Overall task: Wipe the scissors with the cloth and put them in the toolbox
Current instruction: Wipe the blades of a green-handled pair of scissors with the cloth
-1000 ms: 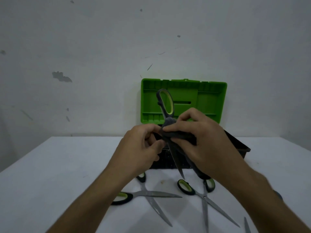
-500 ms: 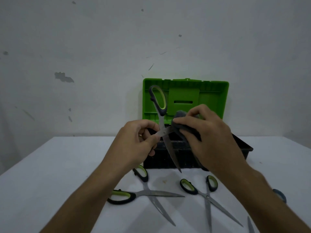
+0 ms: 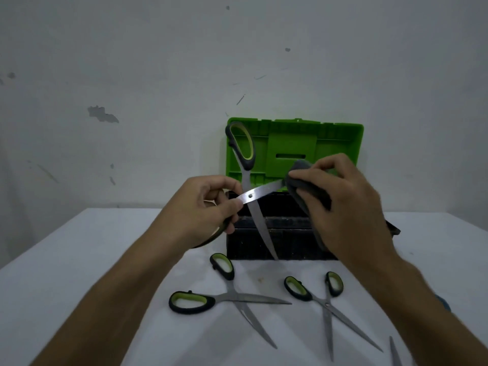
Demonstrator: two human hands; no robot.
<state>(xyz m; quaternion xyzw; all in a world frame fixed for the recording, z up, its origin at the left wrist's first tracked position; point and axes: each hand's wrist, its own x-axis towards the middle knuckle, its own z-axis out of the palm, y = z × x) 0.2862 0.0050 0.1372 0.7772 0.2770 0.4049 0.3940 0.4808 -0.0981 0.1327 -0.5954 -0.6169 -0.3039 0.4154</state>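
While the left hand (image 3: 211, 204) curls its fingers round the lower handle of the held scissors (image 3: 250, 196) and pinches near the pivot, those scissors stand spread wide in the air in front of the toolbox (image 3: 280, 233): one black-and-green handle loop rises above the grip against the open lid, one blade points down from the grip across the box's dark front wall, and the other blade runs rightward from the grip into the cloth (image 3: 303, 186). Below the grip and slightly to its left, a second pair of scissors (image 3: 227, 299) lies open on the white table (image 3: 66, 260), its large loop to the left and its blades fanned to the right and downward. Right of that and below the cloth, a third pair (image 3: 324, 302) lies open with both loops toward the box and its blades toward the viewer. Beyond the grip, the green lid (image 3: 330, 138) stands upright against the scuffed wall (image 3: 158, 75); the black base is open, but its inside is hidden by its front wall and the hands. To the right of the grip, the right hand (image 3: 343, 204) pinches the dark grey cloth folded around the outstretched blade. At the bottom right edge a further blade tip (image 3: 394, 352) pokes into view.
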